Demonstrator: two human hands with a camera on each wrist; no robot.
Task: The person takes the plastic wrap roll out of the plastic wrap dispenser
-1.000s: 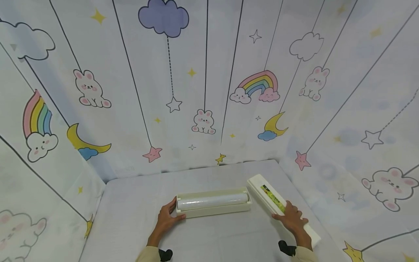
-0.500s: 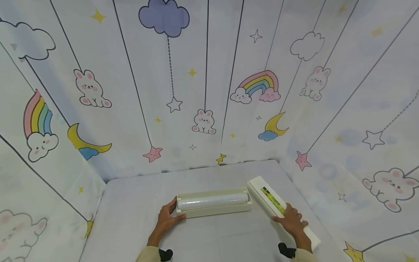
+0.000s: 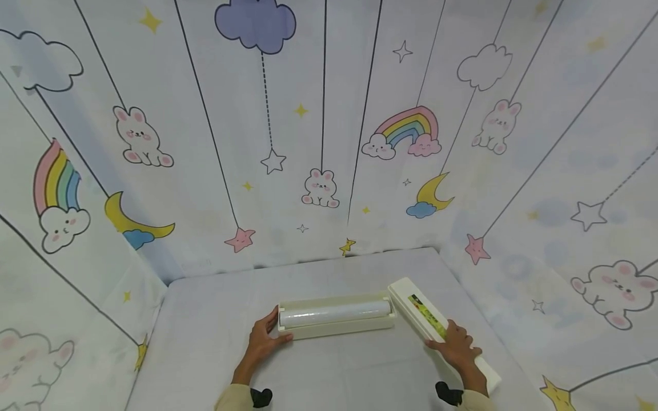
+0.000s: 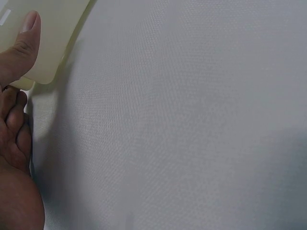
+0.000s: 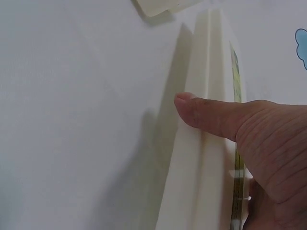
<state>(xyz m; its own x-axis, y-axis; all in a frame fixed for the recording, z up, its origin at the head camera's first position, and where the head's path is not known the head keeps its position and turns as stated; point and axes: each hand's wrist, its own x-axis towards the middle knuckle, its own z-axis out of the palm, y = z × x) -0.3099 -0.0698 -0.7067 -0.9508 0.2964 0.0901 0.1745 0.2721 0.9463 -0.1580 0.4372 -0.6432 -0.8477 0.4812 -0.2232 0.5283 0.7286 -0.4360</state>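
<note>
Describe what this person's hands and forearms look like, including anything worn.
The left hand and right hand are bare, without gloves. The left sleeve and right sleeve are plain beige. Black, rounded pieces show at the inner edges of both sleeves, possibly the wrist cameras.

A white, woven cloth (image 4: 158,120) covers the surface (image 3: 197,331). Behind the surface rises the pale back wall (image 3: 195,254), printed with a purple cloud (image 3: 255,25), rabbits (image 3: 321,197), a rainbow (image 3: 408,116) and a moon (image 3: 430,188), many hung on dark lines. Small dark slits run where it meets the surface's far edge. Left of the surface, the left wall (image 3: 31,291) carries another rainbow and a faint rabbit; right of the surface, the right wall (image 3: 555,274) carries a yellow star (image 3: 557,394). Light over the surface is soft.
</note>
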